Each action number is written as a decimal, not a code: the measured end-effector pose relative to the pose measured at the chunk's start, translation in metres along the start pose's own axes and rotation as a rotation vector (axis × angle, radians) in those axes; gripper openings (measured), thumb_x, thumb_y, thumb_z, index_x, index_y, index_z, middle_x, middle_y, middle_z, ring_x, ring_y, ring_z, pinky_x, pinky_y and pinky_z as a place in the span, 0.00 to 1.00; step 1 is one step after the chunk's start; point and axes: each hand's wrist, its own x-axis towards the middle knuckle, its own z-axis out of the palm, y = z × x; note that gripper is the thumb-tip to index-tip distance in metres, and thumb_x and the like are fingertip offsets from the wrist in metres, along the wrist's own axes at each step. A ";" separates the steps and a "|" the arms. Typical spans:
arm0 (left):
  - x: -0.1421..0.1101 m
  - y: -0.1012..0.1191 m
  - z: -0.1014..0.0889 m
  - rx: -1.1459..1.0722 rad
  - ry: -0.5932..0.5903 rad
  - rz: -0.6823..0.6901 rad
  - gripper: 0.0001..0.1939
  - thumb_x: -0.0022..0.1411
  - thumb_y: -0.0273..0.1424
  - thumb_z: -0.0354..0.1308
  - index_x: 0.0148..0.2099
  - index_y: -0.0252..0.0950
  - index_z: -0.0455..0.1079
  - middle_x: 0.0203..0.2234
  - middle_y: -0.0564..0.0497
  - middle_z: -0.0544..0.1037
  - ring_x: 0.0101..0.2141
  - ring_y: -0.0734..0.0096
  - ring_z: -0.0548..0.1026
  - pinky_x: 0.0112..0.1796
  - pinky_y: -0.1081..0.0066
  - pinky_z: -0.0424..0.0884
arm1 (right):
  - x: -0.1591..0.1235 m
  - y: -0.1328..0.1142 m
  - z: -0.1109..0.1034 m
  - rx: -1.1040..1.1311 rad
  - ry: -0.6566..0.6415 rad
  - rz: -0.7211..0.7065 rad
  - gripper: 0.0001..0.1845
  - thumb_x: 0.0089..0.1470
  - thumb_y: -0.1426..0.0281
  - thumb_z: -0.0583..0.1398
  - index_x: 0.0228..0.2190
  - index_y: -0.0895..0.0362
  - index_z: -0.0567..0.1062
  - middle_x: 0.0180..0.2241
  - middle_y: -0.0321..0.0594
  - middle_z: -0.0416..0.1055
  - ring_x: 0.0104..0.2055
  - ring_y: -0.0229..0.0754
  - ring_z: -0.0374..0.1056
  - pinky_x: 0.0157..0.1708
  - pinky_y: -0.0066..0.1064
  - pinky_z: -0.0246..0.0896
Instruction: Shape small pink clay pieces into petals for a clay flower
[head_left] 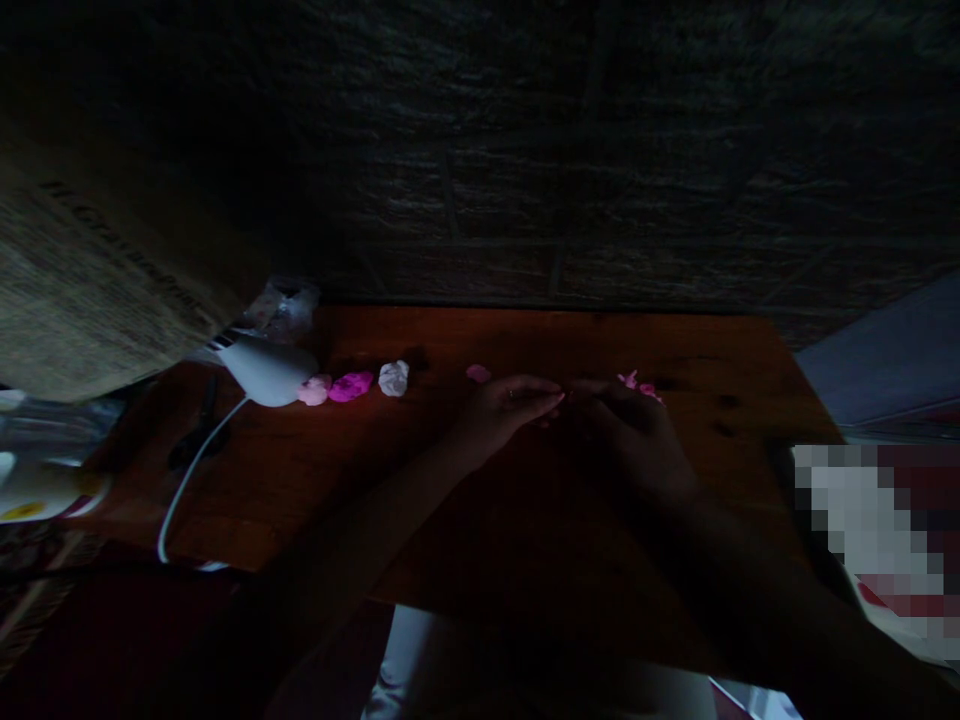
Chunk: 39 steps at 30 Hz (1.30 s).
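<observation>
My left hand (510,410) is over the middle of the wooden table (337,500), thumb and fingers pinched together. Facing it, my right hand (637,430) is also closed, its fingertips almost meeting the left ones. Whatever lies in the fingertips is too small and dark to name. A small flat pink piece of clay (478,373) lies just beyond my left hand. Thin pink clay bits (637,385) lie behind my right hand. Farther left sit a white clay lump (394,378), a magenta clay lump (350,386) and a pale pink clay lump (315,389).
A white lamp-like object (270,372) with a white cable (187,480) stands left of the lumps. Near the cable lies a dark object (199,435), perhaps scissors. A printed bag-like surface (97,250) hangs over the left side. A dark brick-patterned wall (525,180) borders the table's back.
</observation>
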 end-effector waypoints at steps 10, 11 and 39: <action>-0.001 0.001 0.002 0.004 0.010 0.002 0.18 0.48 0.38 0.74 0.38 0.32 0.77 0.31 0.50 0.81 0.33 0.73 0.77 0.39 0.67 0.72 | 0.003 -0.006 -0.005 -0.024 0.015 0.008 0.20 0.45 0.56 0.72 0.36 0.54 0.78 0.35 0.43 0.81 0.37 0.47 0.77 0.40 0.39 0.73; -0.001 0.001 0.002 0.010 0.016 0.002 0.18 0.48 0.38 0.74 0.38 0.32 0.78 0.32 0.49 0.81 0.33 0.73 0.77 0.39 0.67 0.72 | 0.002 -0.007 -0.004 -0.042 0.014 -0.006 0.19 0.46 0.56 0.71 0.35 0.54 0.78 0.34 0.43 0.81 0.37 0.47 0.77 0.40 0.39 0.74; -0.001 -0.001 -0.001 0.071 0.009 0.013 0.17 0.53 0.40 0.71 0.41 0.33 0.79 0.38 0.45 0.83 0.36 0.70 0.78 0.40 0.67 0.74 | 0.002 -0.004 -0.004 0.000 0.006 -0.008 0.19 0.47 0.57 0.71 0.39 0.53 0.77 0.38 0.43 0.80 0.41 0.48 0.78 0.45 0.42 0.73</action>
